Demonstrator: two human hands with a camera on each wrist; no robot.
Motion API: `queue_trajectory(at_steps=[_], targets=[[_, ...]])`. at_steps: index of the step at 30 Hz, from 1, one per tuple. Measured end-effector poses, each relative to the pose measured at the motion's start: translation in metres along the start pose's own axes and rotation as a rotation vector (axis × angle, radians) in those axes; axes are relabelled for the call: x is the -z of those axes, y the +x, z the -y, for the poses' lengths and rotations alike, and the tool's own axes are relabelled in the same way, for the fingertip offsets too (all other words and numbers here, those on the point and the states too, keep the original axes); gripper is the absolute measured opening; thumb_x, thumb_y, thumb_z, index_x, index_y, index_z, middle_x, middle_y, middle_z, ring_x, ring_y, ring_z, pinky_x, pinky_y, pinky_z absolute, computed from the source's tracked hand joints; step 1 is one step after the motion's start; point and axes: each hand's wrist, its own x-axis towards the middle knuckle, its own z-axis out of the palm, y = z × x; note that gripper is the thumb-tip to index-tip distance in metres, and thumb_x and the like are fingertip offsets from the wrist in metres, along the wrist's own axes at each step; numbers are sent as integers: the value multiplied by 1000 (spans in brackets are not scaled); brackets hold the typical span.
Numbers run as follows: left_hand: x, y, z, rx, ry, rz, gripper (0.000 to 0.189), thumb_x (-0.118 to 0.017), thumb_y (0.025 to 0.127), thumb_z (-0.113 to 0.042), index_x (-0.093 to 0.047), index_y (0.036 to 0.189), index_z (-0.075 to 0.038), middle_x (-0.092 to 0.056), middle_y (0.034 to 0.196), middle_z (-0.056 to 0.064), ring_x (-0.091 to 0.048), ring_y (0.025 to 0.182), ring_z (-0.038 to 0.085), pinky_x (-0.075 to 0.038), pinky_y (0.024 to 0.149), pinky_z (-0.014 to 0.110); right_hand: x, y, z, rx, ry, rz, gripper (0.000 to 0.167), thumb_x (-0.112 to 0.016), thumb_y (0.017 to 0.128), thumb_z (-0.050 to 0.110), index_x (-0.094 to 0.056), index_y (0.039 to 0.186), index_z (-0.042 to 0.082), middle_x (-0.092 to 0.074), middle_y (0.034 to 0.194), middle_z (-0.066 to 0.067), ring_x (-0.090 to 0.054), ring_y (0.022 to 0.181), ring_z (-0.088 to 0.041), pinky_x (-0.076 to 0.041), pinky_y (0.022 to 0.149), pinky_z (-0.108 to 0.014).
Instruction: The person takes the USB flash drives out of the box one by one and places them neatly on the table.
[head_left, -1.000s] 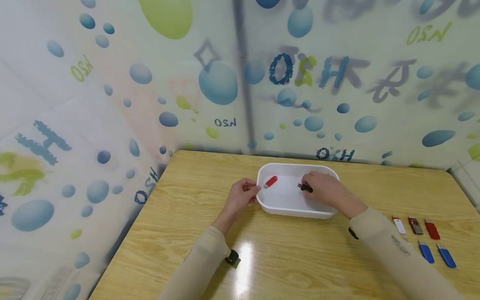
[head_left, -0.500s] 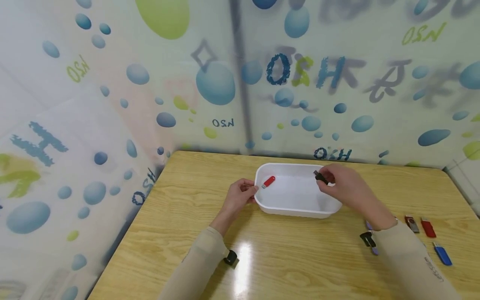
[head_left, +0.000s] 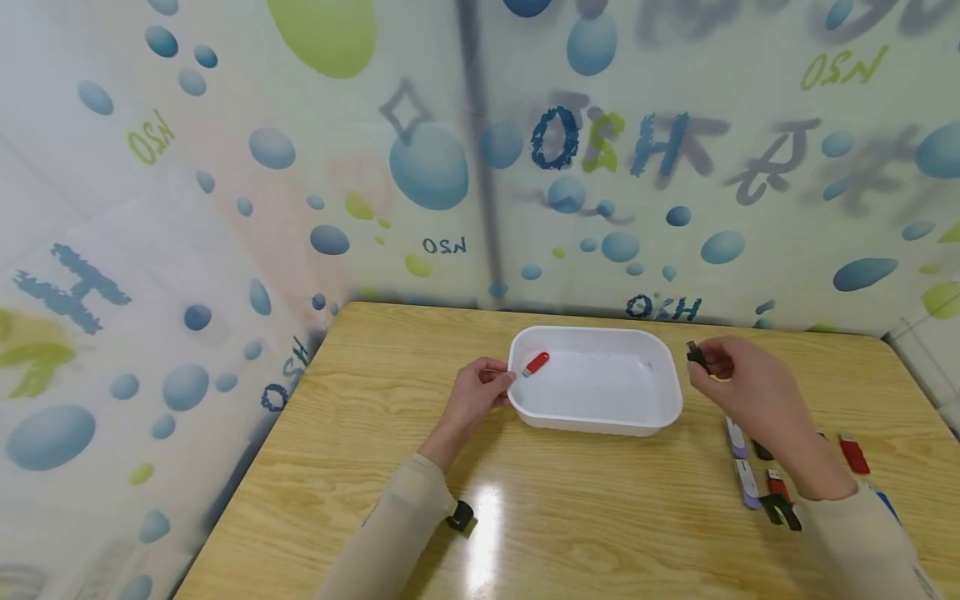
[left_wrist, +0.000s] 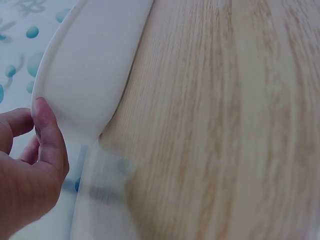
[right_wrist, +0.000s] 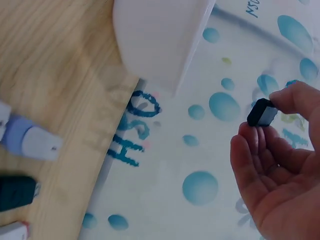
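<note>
A white plastic tub (head_left: pixel 592 427) stands toward the back of the wooden table, with a red USB stick (head_left: pixel 536 364) lying inside near its left end. My left hand (head_left: pixel 476 392) pinches the tub's left rim between thumb and fingers; the left wrist view shows this grip on the rim (left_wrist: pixel 40 82) closely. To the right of the tub, my right hand (head_left: pixel 753 392) is raised above the table and pinches a black USB stick (head_left: pixel 697 358), its metal plug pointing up and away. In the right wrist view the black stick (right_wrist: pixel 262 113) sits between thumb and fingertips.
Under the right forearm lie several more USB sticks: purple-and-white ones (head_left: pixel 736 439), red ones (head_left: pixel 853 455), a partly hidden blue one (head_left: pixel 888 503) and a dark one (right_wrist: pixel 17 192). A bubble-patterned wall covering (head_left: pixel 442 167) rises behind the table's back edge.
My right hand has lifted the black USB stick out of the tub and carried it right, past the rim. My left hand keeps its hold on the tub.
</note>
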Motion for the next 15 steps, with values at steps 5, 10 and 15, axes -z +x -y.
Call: queue_trajectory(at_steps=[5, 10, 15], targets=[[-1, 0, 0, 1, 1, 0, 23, -69, 100, -11, -64, 119, 2, -66, 104, 15, -64, 78, 18, -61, 74, 30, 2, -13, -21, -33, -39, -32, 33, -70, 96, 22, -67, 112, -7, -69, 94, -15, -62, 82, -29, -51, 66, -36], [0, -1, -1, -4, -12, 1, 25, -70, 100, -12, -63, 120, 3, -66, 103, 13, -64, 78, 17, -60, 73, 29, -2, -22, -36, -57, -73, 37, 32, -71, 94, 20, -68, 109, -8, -68, 87, -12, -59, 74, -24, -49, 60, -34], [0, 0, 0, -9, -2, 5, 29, -69, 101, -13, -62, 123, 4, -66, 107, 16, -63, 78, 17, -60, 74, 31, -11, -26, -44, -122, -114, 154, 39, -71, 95, 24, -67, 112, -11, -71, 89, -13, -63, 76, -26, -55, 63, -44]])
